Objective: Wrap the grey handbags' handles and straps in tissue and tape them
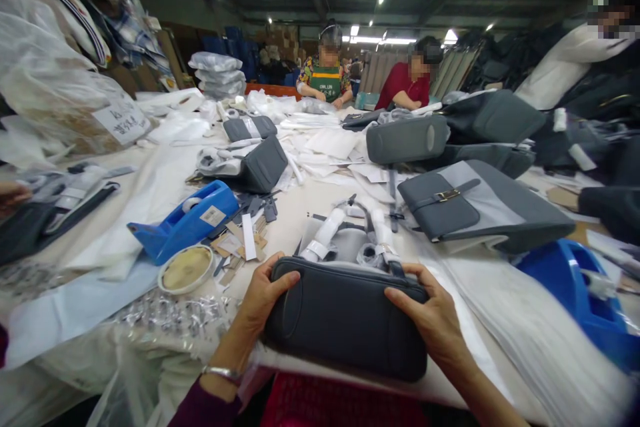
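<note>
A dark grey handbag [345, 320] is held at the table's near edge, its base turned toward me. My left hand [267, 290] grips its left end, thumb on the near side. At the right end my right hand [425, 307] clasps it the same way, with the far fingers hidden behind the bag. White wrapping covers the bag's handles [325, 233], which point away from me. Left of the bag lie cardboard and grey scraps [245, 237], and a round dish of yellowish paste [186, 268].
A blue tape dispenser [185, 220] stands at left, another blue dispenser [575, 293] at right. Several grey bags, including a buckled bag [440, 203], lie across the table. White sheets [320, 140] cover its far part. Co-workers sit opposite; another person's hand [13, 197] shows at far left.
</note>
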Demonstrator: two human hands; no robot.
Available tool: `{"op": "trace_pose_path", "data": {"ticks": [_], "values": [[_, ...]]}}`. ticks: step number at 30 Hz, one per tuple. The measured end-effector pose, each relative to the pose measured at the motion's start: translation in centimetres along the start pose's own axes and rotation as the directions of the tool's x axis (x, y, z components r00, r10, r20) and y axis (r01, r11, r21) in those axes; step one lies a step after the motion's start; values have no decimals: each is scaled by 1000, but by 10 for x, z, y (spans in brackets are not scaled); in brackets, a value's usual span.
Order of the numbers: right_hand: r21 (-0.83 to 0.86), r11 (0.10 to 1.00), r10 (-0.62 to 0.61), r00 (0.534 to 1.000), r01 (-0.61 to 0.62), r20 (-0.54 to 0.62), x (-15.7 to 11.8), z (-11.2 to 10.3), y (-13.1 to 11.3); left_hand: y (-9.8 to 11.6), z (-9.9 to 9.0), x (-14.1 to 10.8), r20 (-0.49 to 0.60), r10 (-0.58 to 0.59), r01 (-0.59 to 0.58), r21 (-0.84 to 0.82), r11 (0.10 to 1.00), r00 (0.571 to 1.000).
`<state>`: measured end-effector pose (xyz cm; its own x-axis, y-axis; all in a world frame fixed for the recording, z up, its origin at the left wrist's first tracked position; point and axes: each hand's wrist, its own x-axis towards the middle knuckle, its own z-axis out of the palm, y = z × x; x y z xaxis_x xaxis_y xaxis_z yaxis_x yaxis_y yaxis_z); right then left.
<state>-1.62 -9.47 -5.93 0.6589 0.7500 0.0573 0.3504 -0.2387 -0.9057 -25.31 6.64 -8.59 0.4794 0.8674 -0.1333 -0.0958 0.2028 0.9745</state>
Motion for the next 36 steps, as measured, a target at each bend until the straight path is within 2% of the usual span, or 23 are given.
{"op": "trace_pose_path", "data": {"ticks": [3, 8, 14, 17, 20, 22, 24, 26, 27, 28, 30, 33, 36], "values": [[-10, 1000, 12, 1000, -12, 3, 5, 1, 4, -3, 2, 0, -38, -11, 12, 26, 1000, 999], [-37, 999, 28, 999, -29, -24, 12, 5, 16, -7, 6, 2, -43, 26, -20, 135, 991, 999], [-21, 996, 91, 996, -91, 25, 20, 11, 31, -8, 14, 2, -88, 182, -138, 369, 919, 979], [-78, 996, 43, 999, -42, 13, 21, 9, 35, -6, 15, 1, -36, 244, -198, 478, 856, 969], [-274, 956, -127, 990, 107, -57, 14, 9, 24, -5, 15, 0, -16, 256, -207, 543, 814, 967], [-485, 832, -350, 933, 270, -81, 6, 15, 8, -7, 14, 0, -9, 271, -215, 583, 784, 963], [-622, 625, -579, 815, 472, 36, -2, 27, -10, -8, 13, 0, 8, 287, -231, 617, 752, 958], [-595, 448, -691, 681, 667, 244, -7, 44, -24, -6, 11, 0, 37, 304, -255, 645, 721, 952], [-550, 404, -706, 632, 731, 320, -8, 54, -28, -4, 9, 0, 56, 299, -260, 662, 703, 953], [-509, 388, -712, 601, 768, 364, -7, 62, -29, -1, 8, 1, 79, 284, -257, 692, 675, 956], [-472, 409, -717, 595, 781, 363, -5, 75, -27, 9, 9, 3, 121, 275, -262, 783, 564, 954], [-453, 434, -740, 595, 779, 313, -1, 81, -17, 25, 21, 12, 149, 352, -285, 883, 374, 924], [-441, 427, -768, 574, 790, 286, 0, 79, -11, 34, 43, 30, 151, 369, -273, 913, 304, 917]]}}
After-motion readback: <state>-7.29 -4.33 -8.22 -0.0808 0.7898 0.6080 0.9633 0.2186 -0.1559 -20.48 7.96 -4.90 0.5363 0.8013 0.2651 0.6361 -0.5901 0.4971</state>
